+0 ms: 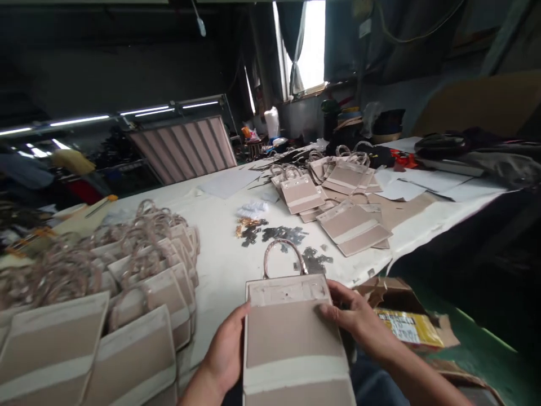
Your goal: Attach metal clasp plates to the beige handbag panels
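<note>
A beige handbag panel (291, 335) with a pale band and a looped, plastic-wrapped handle (284, 242) is held upright in front of me at the table's near edge. My left hand (228, 344) grips its left side, thumb along the edge near the top. At the upper right corner, my right hand (353, 316) pinches the panel with the thumb on its face and the fingers behind. Just beyond the handle lie small dark metal pieces (284, 232) and some gold-coloured pieces (249, 222) on the white table (220, 248).
To the left, many similar handled panels (139, 344) stand in rows. More panels (355, 225) are piled on the table's right side. Below the right edge are an open cardboard box (406, 301) and a yellow package (409, 327). Papers (422, 183) and dark cloth lie farther right.
</note>
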A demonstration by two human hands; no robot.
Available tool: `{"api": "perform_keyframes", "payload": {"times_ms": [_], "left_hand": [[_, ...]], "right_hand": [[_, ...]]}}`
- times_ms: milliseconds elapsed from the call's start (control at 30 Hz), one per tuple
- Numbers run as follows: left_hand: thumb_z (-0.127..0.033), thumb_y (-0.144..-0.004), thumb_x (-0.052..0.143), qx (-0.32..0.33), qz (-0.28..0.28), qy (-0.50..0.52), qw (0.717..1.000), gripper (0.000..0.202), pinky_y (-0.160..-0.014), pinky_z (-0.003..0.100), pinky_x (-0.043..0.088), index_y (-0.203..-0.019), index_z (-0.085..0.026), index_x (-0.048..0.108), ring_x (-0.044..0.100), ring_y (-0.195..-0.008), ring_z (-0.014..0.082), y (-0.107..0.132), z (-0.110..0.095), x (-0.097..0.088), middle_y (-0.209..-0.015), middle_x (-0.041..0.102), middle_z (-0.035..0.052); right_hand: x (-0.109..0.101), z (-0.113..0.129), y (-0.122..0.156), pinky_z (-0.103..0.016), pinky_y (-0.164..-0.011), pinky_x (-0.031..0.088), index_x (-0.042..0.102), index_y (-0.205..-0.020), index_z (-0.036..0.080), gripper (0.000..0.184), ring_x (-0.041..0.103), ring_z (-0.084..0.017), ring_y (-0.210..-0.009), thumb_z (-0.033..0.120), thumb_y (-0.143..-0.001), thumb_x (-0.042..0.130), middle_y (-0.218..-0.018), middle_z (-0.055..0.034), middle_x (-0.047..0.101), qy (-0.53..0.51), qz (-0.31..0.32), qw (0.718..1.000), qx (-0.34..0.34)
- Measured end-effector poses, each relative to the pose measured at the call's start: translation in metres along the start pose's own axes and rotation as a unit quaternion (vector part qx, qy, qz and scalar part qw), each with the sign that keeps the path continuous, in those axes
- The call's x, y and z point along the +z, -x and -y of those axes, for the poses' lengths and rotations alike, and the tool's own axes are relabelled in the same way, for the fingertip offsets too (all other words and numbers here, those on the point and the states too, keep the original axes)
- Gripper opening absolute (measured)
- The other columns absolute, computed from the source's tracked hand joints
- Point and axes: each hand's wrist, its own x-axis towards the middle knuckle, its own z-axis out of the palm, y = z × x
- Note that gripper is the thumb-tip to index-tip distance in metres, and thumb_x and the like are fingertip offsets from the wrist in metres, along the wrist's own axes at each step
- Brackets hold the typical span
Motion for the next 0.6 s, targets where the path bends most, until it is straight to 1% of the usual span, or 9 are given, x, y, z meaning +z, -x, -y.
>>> {"api": "perform_keyframes", "payload": {"times_ms": [67,133,200,267,333,400,467,533,600], "left_hand": [[-0.060,-0.091,0.069,-0.056,0.039,0.032,0.997,0.067,-0.113,0.053,0.049,-0.133,-0.008,0.072,0.073,-0.121,0.0408,0.014,0.003,-0.013,-0.118,0.081,0.0196],[-0.065,-0.091,0.068,-0.075,0.072,0.032,0.994,0.075,-0.113,0.054,0.049,-0.143,-0.011,0.066,0.072,-0.123,0.0414,0.026,0.003,-0.023,-0.124,0.079,0.0194],[-0.060,-0.090,0.073,-0.029,0.069,0.005,0.997,0.074,-0.113,0.053,0.048,-0.149,-0.016,0.062,0.071,-0.125,0.0403,0.033,0.000,-0.032,-0.128,0.078,0.0175],[-0.050,-0.088,0.080,0.049,0.025,-0.049,0.997,0.072,-0.113,0.050,0.048,-0.151,-0.022,0.060,0.071,-0.125,0.0377,0.034,-0.005,-0.043,-0.131,0.077,0.0143],[-0.042,-0.084,0.086,0.107,-0.020,-0.129,0.986,0.070,-0.113,0.047,0.047,-0.148,-0.025,0.063,0.070,-0.126,0.0351,0.027,-0.013,-0.056,-0.134,0.076,0.0114],[-0.041,-0.081,0.089,0.121,-0.021,-0.218,0.968,0.065,-0.114,0.044,0.045,-0.140,-0.024,0.068,0.068,-0.127,0.0325,0.015,-0.022,-0.068,-0.137,0.074,0.0099],[-0.045,-0.080,0.090,0.113,0.034,-0.307,0.944,0.061,-0.114,0.043,0.045,-0.133,-0.020,0.072,0.068,-0.123,0.0300,-0.001,-0.032,-0.078,-0.133,0.075,0.0110],[-0.050,-0.079,0.090,0.091,0.093,-0.370,0.920,0.063,-0.110,0.043,0.047,-0.129,-0.017,0.071,0.071,-0.116,0.0276,-0.020,-0.040,-0.083,-0.126,0.077,0.0129],[-0.054,-0.076,0.090,0.070,0.116,-0.396,0.908,0.068,-0.106,0.042,0.049,-0.128,-0.016,0.070,0.072,-0.110,0.0260,-0.038,-0.046,-0.085,-0.121,0.078,0.0139]], "right_hand": [[0.019,-0.015,0.011,-0.047,-0.107,0.055,0.061,-0.150,0.027,0.073,0.070,-0.033,-0.119,0.054,-0.086,0.083,-0.139,-0.0111,0.071,0.000,0.027,0.999,0.022],[0.030,-0.025,0.021,-0.047,-0.102,0.058,0.061,-0.150,0.028,0.070,0.072,-0.032,-0.112,0.056,-0.089,0.080,-0.135,-0.0104,0.073,0.021,0.050,0.997,0.053],[0.036,-0.034,0.029,-0.044,-0.098,0.059,0.067,-0.143,0.026,0.061,0.072,-0.032,-0.108,0.058,-0.093,0.074,-0.128,-0.0100,0.075,0.097,0.041,0.993,0.054],[0.040,-0.043,0.034,-0.042,-0.100,0.057,0.075,-0.130,0.023,0.050,0.071,-0.032,-0.110,0.058,-0.095,0.071,-0.123,-0.0107,0.076,0.217,0.014,0.976,0.022],[0.045,-0.053,0.040,-0.040,-0.103,0.055,0.080,-0.116,0.021,0.041,0.068,-0.032,-0.116,0.055,-0.095,0.071,-0.127,-0.0128,0.073,0.313,-0.011,0.949,-0.013],[0.053,-0.061,0.047,-0.038,-0.107,0.053,0.082,-0.106,0.022,0.034,0.065,-0.033,-0.126,0.052,-0.095,0.070,-0.139,-0.0141,0.067,0.356,-0.017,0.934,-0.034],[0.062,-0.067,0.055,-0.037,-0.110,0.051,0.082,-0.104,0.022,0.032,0.063,-0.033,-0.131,0.050,-0.096,0.069,-0.143,-0.0137,0.066,0.349,0.014,0.936,-0.036],[0.069,-0.073,0.060,-0.036,-0.106,0.053,0.081,-0.108,0.021,0.036,0.068,-0.033,-0.122,0.052,-0.098,0.066,-0.130,-0.0133,0.073,0.316,0.059,0.947,0.002],[0.071,-0.079,0.060,-0.036,-0.097,0.056,0.080,-0.111,0.018,0.045,0.072,-0.032,-0.108,0.058,-0.099,0.063,-0.113,-0.0119,0.079,0.283,0.062,0.955,0.055]]}}
